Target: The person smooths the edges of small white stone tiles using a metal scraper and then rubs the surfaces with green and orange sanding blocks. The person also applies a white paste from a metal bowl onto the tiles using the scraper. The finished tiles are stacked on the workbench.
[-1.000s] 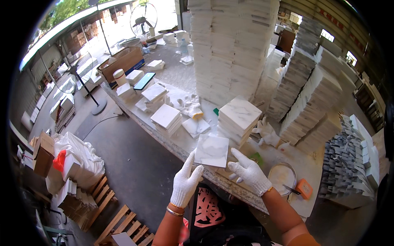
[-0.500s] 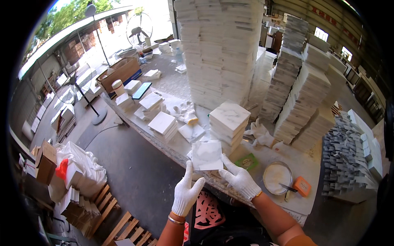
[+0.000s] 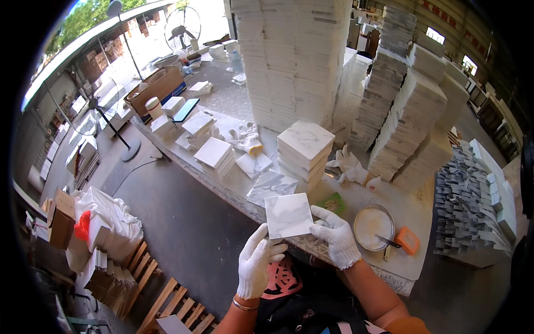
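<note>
A square white marble tile [image 3: 289, 216] with grey veins is held up in front of me, tilted, at the table's near edge. My right hand [image 3: 336, 236], in a white knit glove, pinches its right edge. My left hand [image 3: 258, 259], gloved the same way, has its fingers curled at the lower left corner. Behind the held tile, a grey-veined tile [image 3: 271, 188] lies flat on the table. Just beyond stands a short stack of veined tiles [image 3: 306, 150]. To its left are a loose tile [image 3: 254, 165] and a smaller white tile stack [image 3: 214, 156].
Spare gloves [image 3: 245, 137] lie on the worktable [image 3: 414, 222]. At the right are a round bowl [image 3: 374, 227] of pale material, an orange box [image 3: 408, 242] and a green packet [image 3: 332, 204]. Tall tile stacks [image 3: 289, 67] rise behind. A wooden pallet [image 3: 175, 303] is at lower left.
The held tile has turned slightly and come a little right and nearer, uncovering the tile behind it. My fingers have curled in more at its edges. The view has shifted slightly.
</note>
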Available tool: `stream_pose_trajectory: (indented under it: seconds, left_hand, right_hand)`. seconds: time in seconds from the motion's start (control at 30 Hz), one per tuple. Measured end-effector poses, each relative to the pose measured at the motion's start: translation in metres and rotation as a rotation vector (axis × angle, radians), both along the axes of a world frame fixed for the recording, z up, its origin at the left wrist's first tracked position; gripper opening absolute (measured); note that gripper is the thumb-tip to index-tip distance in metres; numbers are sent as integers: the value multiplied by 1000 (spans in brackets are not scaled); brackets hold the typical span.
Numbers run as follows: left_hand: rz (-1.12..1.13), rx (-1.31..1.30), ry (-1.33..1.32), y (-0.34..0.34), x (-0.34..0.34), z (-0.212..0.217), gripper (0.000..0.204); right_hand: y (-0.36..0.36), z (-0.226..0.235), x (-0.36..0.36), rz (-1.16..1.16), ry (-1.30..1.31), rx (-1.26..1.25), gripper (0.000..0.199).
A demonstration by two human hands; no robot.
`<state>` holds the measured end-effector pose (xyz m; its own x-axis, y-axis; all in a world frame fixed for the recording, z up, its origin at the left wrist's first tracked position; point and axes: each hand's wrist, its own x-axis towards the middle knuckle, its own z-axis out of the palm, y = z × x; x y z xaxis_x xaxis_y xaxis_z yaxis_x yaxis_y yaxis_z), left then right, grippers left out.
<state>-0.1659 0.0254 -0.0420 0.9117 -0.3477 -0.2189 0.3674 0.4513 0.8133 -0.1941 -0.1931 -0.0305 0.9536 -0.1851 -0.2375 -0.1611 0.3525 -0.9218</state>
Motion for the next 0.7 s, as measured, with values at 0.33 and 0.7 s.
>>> stream_pose_trajectory:
  seconds: [0.33,0.7]
  left_hand:
    - [-327,-177,350,-37,-35,-29,49]
    - [-503,-162,307,-69,-63,-37,48]
  right_hand:
    - [-27,7,-112,177,137,-248,73]
    - [-62,6,-130,-26,152,-349,59]
